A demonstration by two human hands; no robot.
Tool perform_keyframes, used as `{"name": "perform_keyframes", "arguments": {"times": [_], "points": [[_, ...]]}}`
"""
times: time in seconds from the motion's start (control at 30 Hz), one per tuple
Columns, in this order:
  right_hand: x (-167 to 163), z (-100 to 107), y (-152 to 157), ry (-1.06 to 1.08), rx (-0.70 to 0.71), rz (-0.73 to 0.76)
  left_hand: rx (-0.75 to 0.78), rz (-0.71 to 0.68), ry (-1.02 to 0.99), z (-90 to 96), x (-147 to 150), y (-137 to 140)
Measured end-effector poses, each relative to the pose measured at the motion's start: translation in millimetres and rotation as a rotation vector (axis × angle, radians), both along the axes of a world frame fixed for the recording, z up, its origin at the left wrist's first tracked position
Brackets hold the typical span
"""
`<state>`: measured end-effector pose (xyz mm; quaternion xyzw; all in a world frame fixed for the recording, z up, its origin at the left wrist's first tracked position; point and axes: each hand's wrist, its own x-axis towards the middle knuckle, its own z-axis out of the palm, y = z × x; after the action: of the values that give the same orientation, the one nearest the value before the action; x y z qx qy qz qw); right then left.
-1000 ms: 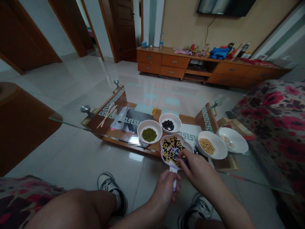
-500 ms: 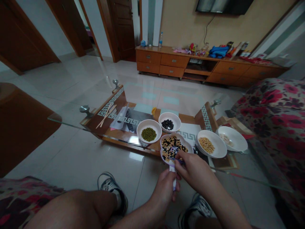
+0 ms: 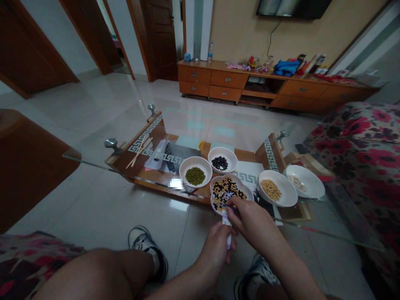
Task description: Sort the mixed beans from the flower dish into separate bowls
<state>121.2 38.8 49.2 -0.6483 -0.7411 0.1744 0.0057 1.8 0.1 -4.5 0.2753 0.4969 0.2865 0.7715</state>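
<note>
My left hand (image 3: 215,241) is closed around the pale purple handle of a flower-shaped dish (image 3: 213,205), which rests at the glass table's near edge. Mixed black and yellow beans (image 3: 229,188) fill the dish. Over its near side, my right hand (image 3: 242,214) pinches thin bluish-purple tweezers (image 3: 230,206), their tips down among the beans; whether a bean is between them is too small to tell. Around the dish stand a white bowl (image 3: 204,178) of green mung beans, a bowl (image 3: 231,155) of black beans and a bowl (image 3: 290,199) of yellow soybeans.
Another white bowl (image 3: 314,185) with pale pieces stands at the far right, touching the soybean bowl. Chopsticks (image 3: 139,152) and plastic-wrapped papers (image 3: 159,154) are to the left. A wooden cabinet (image 3: 226,79) lies beyond the glass table (image 3: 93,161); a floral-covered sofa (image 3: 359,137) is at right.
My right hand has shifted slightly left and toward me over the dish, the tweezers moving with it. My left hand and the bowls stay where they were.
</note>
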Motion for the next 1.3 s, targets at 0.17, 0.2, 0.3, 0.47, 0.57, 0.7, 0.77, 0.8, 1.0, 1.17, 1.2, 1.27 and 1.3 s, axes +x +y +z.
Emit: {"name": "perform_keyframes", "arguments": {"times": [0.17,0.2,0.3,0.47,0.57,0.7,0.77,0.8,1.0,1.17,1.2,1.27,1.3], "points": [[-0.8,-4.0,1.8,0.010,-0.014,-0.005,0.011,-0.003,0.006,-0.7,0.3,0.5],[-0.5,-4.9,2.2,0.011,-0.018,-0.007,0.008,-0.004,0.008,-0.9,0.3,0.4],[0.5,-6.7,2.8,0.016,-0.027,-0.008,-0.005,-0.007,0.011,-1.0,0.3,0.2],[1.8,-7.0,1.8,0.016,-0.004,0.012,0.002,-0.002,-0.004,-0.1,0.3,-0.3],[2.5,-7.7,1.1,0.016,0.000,0.015,-0.005,0.004,-0.004,1.1,-0.5,-0.5],[3.0,-8.8,0.4,0.014,-0.002,0.009,-0.010,-0.008,0.012,2.0,-1.5,0.0],[2.8,-9.0,0.3,0.008,-0.004,0.005,0.002,-0.009,0.014,1.4,-1.3,0.1],[2.5,-9.0,0.4,0.004,-0.007,0.003,0.003,-0.007,0.011,0.8,-1.1,0.0],[1.1,-9.3,2.4,-0.011,-0.003,0.012,-0.002,0.002,-0.007,-1.5,0.3,-0.5],[1.6,-9.6,1.8,-0.002,0.010,0.023,-0.007,0.003,0.002,-0.3,0.3,-0.4],[1.7,-9.4,1.4,0.003,0.011,0.024,-0.006,0.002,0.002,-0.3,0.3,-0.3],[1.9,-8.6,0.8,0.012,0.013,0.029,-0.001,-0.002,-0.004,-0.8,0.3,0.1],[2.0,-8.2,0.5,0.014,0.017,0.032,-0.002,-0.008,-0.010,-1.0,0.2,0.3]]}}
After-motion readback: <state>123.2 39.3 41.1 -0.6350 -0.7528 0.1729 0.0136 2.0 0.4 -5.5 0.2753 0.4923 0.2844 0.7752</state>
